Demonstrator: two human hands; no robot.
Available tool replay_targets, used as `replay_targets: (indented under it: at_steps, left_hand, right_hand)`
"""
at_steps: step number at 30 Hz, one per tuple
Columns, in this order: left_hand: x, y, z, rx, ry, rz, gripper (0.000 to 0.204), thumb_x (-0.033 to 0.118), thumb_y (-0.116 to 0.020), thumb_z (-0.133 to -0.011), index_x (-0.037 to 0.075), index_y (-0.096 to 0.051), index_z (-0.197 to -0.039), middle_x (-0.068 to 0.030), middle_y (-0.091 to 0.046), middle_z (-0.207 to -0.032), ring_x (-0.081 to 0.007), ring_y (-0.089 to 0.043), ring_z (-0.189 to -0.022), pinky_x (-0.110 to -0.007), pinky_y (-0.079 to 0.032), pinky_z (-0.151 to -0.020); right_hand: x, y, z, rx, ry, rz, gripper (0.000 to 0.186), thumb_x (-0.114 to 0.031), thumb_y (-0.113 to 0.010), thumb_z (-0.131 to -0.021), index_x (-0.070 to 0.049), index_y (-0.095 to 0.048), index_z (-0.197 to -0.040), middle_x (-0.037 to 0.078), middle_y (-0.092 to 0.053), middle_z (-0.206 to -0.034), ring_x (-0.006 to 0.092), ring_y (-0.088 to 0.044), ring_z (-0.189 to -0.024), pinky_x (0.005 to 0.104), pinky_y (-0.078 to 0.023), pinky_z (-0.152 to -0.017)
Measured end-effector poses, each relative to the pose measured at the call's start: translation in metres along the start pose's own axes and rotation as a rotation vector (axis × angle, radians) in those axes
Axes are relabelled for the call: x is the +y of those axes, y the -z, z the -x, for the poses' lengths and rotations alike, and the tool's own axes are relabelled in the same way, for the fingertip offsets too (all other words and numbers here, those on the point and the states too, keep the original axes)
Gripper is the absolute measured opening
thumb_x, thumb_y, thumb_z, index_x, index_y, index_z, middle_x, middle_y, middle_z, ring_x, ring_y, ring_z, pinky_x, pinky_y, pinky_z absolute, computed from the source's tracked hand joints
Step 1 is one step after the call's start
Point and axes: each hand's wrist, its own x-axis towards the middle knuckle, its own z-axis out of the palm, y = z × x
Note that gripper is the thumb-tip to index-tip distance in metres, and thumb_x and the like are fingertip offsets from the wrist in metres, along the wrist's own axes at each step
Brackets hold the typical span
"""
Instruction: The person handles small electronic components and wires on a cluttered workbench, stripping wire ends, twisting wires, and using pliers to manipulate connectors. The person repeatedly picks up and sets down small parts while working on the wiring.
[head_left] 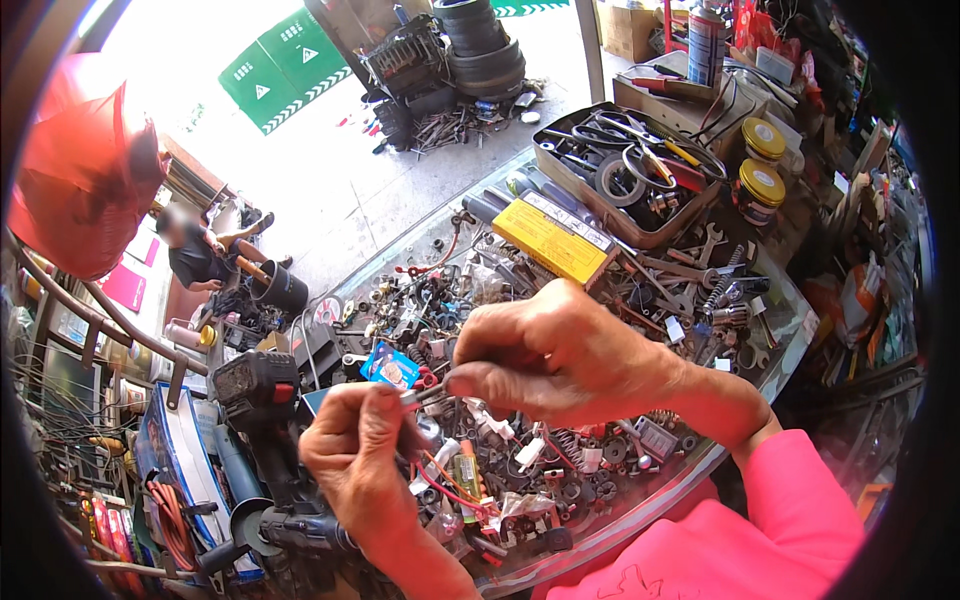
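My left hand [360,450] is closed in a pinch at the near left of the glass-topped table. Between its thumb and fingers is one end of a thin, dark, wire-like piece [432,393]. My right hand [560,360] pinches the other end, its fingers curled above the heap of parts. What exactly the piece is, I cannot make out. Red and orange wires [445,482] lie just right of my left hand; whether they join the held piece is unclear. A blue card [390,366] lies just beyond my left fingers.
Loose nuts, springs and connectors cover the table around a yellow box [555,240]. An open tool tray [630,165] stands at the far right, beside yellow-lidded tins [760,185]. Power tools [265,400] crowd the left. A person [205,255] sits at far left, below a red bag [85,180].
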Motion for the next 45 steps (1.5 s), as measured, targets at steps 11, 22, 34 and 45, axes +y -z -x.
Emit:
replay_targets:
  at_steps: [11, 22, 34, 45]
  left_hand:
    - [0.022, 0.077, -0.002, 0.122, -0.178, 0.515, 0.022, 0.017, -0.058, -0.093, -0.001, -0.056, -0.106, -0.0072, -0.055, -0.079, -0.0106, -0.044, -0.062, -0.022, -0.035, -0.053]
    - [0.044, 0.065, 0.014, 0.040, -0.148, 0.782, 0.021, 0.018, -0.050, -0.096, -0.002, -0.053, -0.103, -0.0082, -0.051, -0.075, -0.0125, -0.042, -0.060, -0.025, -0.034, -0.052]
    - [0.049, 0.079, 0.019, -0.032, -0.199, 0.835, 0.024, 0.020, -0.046, -0.098, -0.002, -0.052, -0.103, -0.0079, -0.048, -0.072, -0.0127, -0.040, -0.058, -0.027, -0.032, -0.053]
    - [0.045, 0.074, 0.016, -0.049, -0.179, 0.821, 0.023, 0.019, -0.045, -0.098, -0.003, -0.050, -0.103, -0.0079, -0.046, -0.071, -0.0128, -0.039, -0.058, -0.026, -0.032, -0.053]
  right_hand:
    - [0.034, 0.016, -0.009, -0.171, -0.097, 0.787, 0.028, -0.024, -0.056, -0.082, 0.002, -0.057, -0.071, 0.021, -0.057, -0.063, 0.0403, -0.060, -0.069, 0.0488, -0.045, -0.066]
    - [0.074, -0.026, -0.045, -0.314, -0.119, 0.880, 0.035, -0.033, -0.053, -0.084, 0.001, -0.057, -0.078, 0.019, -0.060, -0.073, 0.0349, -0.062, -0.074, 0.0452, -0.047, -0.068]
    - [0.119, -0.109, -0.082, -0.240, -0.080, 1.066, 0.057, -0.049, -0.059, -0.076, 0.001, -0.057, -0.102, 0.019, -0.059, -0.098, 0.0316, -0.053, -0.100, 0.0446, -0.035, -0.086]
    - [0.125, -0.097, -0.072, -0.225, -0.036, 0.973, 0.043, -0.034, -0.062, -0.071, -0.003, -0.059, -0.100, 0.017, -0.056, -0.101, 0.0317, -0.052, -0.100, 0.0459, -0.036, -0.087]
